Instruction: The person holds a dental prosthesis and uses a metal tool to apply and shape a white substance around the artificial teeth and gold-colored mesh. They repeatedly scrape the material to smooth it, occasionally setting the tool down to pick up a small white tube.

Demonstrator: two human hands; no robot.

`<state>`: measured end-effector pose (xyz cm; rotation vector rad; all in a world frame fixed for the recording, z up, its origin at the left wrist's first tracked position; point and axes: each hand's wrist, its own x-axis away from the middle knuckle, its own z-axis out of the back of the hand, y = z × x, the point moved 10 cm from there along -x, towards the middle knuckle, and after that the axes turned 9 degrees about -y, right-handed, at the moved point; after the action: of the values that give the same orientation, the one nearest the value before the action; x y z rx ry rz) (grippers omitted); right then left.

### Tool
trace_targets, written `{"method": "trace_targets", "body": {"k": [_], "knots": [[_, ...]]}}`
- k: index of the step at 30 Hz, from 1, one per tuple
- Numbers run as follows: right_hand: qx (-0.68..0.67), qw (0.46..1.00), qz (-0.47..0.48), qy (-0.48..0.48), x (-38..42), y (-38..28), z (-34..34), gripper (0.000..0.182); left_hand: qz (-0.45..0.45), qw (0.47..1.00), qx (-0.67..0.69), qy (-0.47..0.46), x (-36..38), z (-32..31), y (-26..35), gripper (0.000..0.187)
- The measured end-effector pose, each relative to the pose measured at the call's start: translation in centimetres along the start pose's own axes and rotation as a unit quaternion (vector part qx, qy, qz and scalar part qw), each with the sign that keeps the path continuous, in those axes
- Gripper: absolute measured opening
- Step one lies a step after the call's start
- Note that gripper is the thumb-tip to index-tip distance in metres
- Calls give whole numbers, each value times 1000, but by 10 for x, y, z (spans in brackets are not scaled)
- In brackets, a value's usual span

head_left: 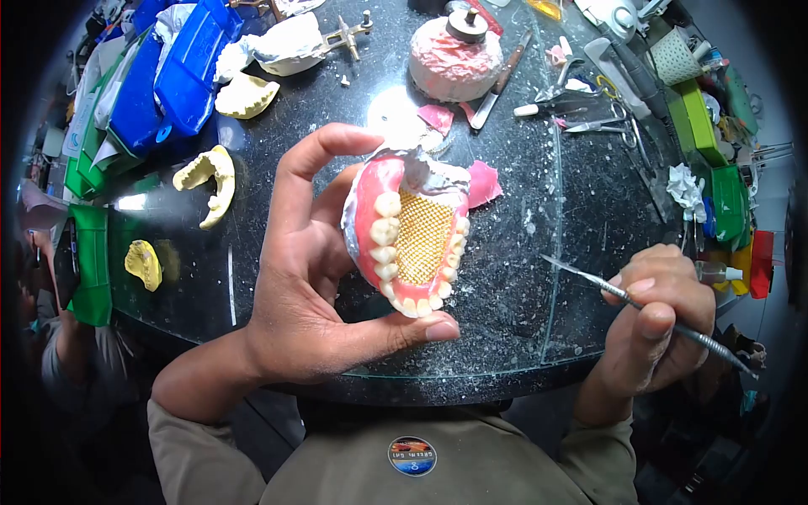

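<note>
My left hand (307, 269) holds a denture model (412, 236) between thumb and fingers, above the dark speckled table. The model has pink wax gums, a curved row of cream teeth and a gold mesh plate across its palate, on a whitish-grey cast. At the right, my right hand (661, 316) grips a thin metal carving tool (610, 289), its pointed blade aimed left toward the model but apart from it. A pink wax piece (483, 184) lies on the table just behind the model's right side.
Yellow plaster pieces (220, 187) and blue bins (192, 71) are at the left. Behind the model stand a pink-stained round flask (455, 59) and a knife (502, 80). Scissors and pliers (598, 114) lie at the back right, near a green box (695, 122).
</note>
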<state>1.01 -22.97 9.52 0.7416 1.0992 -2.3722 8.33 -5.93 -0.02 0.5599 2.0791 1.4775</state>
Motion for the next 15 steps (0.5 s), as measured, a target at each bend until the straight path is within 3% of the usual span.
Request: {"method": "trace_targets", "body": {"k": [15], "knots": [[43,996,39,-62,2,-12,0,27,4,1000,6,25,-1,6,-1,109]]}}
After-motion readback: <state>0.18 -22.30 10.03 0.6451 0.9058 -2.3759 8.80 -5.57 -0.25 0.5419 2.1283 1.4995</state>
